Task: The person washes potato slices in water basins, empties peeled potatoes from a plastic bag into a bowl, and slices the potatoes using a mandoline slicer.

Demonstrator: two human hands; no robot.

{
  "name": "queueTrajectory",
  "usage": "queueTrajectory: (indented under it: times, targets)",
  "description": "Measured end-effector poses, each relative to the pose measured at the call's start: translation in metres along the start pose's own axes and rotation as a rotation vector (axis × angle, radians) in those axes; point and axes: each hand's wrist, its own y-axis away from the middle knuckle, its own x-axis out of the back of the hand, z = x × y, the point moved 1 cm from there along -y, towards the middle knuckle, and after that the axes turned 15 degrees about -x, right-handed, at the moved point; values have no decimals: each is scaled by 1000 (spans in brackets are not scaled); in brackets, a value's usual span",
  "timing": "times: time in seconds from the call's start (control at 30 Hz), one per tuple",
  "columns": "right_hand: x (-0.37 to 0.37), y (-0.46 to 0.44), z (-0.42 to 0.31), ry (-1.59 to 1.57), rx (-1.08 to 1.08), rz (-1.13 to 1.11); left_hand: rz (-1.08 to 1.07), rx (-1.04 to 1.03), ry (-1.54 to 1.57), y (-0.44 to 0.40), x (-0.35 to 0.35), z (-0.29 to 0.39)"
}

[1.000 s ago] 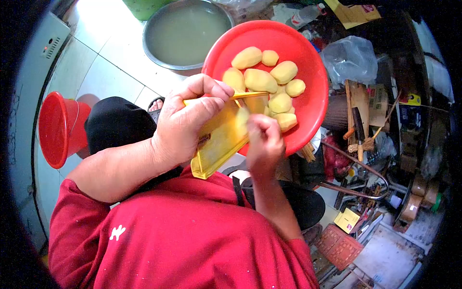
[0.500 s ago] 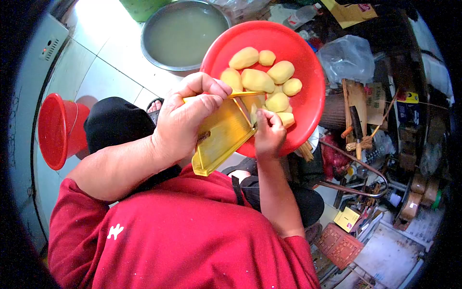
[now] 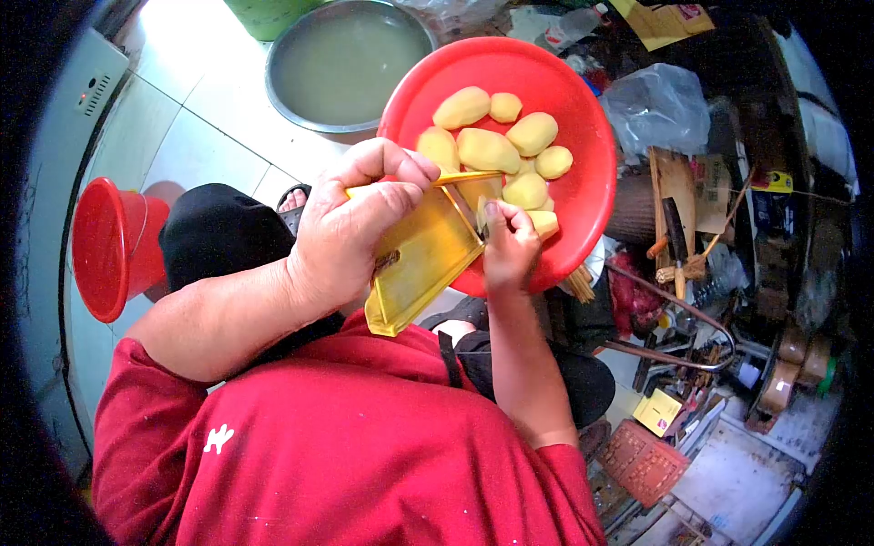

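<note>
My left hand (image 3: 350, 227) grips the upper edge of a yellow plastic slicer (image 3: 419, 250), which slants over the near side of a red basin (image 3: 587, 205). By the slicer's blade slot, my right hand (image 3: 510, 246) is closed with its thumb up; what its fingers hold, if anything, is too small to make out. Several peeled potatoes (image 3: 487, 150) lie in the basin beyond both hands. The slicer covers part of the basin and some of the potatoes.
A metal bowl of cloudy water (image 3: 350, 68) stands at the top. On the left is a red bucket (image 3: 102, 247). At the right lie a plastic bag (image 3: 660, 109), a knife with a black blade (image 3: 675, 232), a metal tube frame (image 3: 719, 359) and a reddish basket (image 3: 642, 462).
Over the last second my right hand has moved slightly right along the slicer and its blur is gone. Since half a second ago it has barely shifted. My left hand keeps its grip.
</note>
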Motion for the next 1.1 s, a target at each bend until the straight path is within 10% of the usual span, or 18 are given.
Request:
queueTrajectory:
  times: [1.1]
  targets:
    - [-3, 84, -57, -107, 42, -167, -64, -10, 340, 0, 3, 8]
